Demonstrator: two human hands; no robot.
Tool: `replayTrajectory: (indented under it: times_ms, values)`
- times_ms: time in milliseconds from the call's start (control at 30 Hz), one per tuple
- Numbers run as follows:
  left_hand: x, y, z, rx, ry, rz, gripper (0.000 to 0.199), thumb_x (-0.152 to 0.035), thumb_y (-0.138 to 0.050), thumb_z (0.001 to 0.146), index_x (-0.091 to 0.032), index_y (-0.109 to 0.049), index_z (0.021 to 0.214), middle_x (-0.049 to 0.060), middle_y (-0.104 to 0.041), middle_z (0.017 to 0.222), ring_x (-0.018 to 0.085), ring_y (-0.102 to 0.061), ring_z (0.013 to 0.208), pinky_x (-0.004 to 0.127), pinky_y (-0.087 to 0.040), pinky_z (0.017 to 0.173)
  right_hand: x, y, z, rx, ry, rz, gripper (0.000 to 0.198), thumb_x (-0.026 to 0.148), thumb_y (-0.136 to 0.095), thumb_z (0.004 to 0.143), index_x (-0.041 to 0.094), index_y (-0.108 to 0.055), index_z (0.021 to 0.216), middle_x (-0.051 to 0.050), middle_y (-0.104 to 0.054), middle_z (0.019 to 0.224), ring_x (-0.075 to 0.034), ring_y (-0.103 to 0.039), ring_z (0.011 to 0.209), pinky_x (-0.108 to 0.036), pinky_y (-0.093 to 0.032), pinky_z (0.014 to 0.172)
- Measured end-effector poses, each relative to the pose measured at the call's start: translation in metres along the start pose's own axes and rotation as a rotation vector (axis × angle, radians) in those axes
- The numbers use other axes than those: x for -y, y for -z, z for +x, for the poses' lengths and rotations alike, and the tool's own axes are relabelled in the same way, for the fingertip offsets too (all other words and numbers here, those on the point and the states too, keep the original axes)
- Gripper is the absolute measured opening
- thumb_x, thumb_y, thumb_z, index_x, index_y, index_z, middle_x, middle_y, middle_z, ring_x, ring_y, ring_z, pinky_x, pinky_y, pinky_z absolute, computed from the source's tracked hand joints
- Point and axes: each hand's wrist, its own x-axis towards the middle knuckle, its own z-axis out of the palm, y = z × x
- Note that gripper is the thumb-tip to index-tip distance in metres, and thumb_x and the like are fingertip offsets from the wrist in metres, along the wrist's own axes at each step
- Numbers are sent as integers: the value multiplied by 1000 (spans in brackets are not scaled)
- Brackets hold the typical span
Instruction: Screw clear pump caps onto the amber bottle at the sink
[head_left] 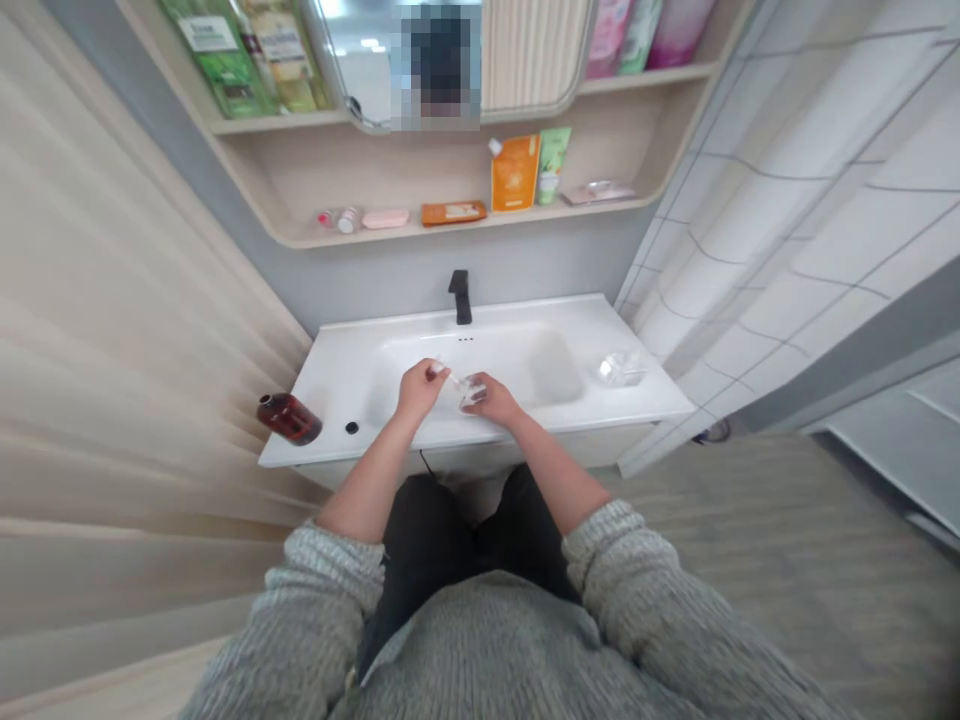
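Observation:
Over the front of the white sink (559, 345), both of my hands are close together. My left hand (416, 390) pinches a small white piece (442, 370) that looks like a pump top with a thin pale stem slanting to the right. Closed around a small clear bottle (472, 390) is my right hand (496, 400). The stem's lower end is at the bottle; whether it is inside I cannot tell. On the counter's left end stands a dark brown bottle (292, 418) with its neck uncovered, and a round black cap (352, 428) lies beside it.
A black faucet (461, 298) rises behind the basin. Crumpled clear plastic (621, 368) sits on the counter's right side. Above, a shelf (292, 238) holds an orange pouch (514, 175), a green tube (553, 165) and soap-like bars. A curtain (150, 300) hangs close on the left.

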Motion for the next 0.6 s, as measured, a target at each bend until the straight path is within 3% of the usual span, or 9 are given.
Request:
replayTrajectory:
  times_ms: [167,333,467,600]
  values:
    - [7,4,-1,-36,-23,-69,15,-39,-72,96,-24,-72,95,1,-74,84,21,-66,78,32,-49,77,-1,0,1,-35,-19,5,63,27,-99,66,26,-66,120,-5,-75,124,-21,-76,85,-40,-65,86]
    - [13,12,-2,90,-47,-136,24,-47,-77,91,-24,-76,96,0,-73,80,20,-65,74,31,-51,74,-3,-1,2,-27,10,34,65,27,-99,61,26,-66,118,-3,-73,123,-20,-76,84,-40,-65,85]
    - [14,18,-9,-62,27,-137,24,-47,-72,92,-24,-74,96,-1,-72,79,20,-66,74,31,-52,76,-5,-3,2,-40,6,61,64,33,-100,63,26,-64,115,-3,-73,123,-21,-76,85,-40,-65,85]
    - [19,36,-23,-161,114,-103,22,-43,-66,95,-25,-69,106,-1,-71,83,20,-71,76,31,-55,77,-7,-2,2,-156,-12,68,69,34,-98,67,28,-60,124,-4,-72,126,-23,-78,89,-44,-66,92]
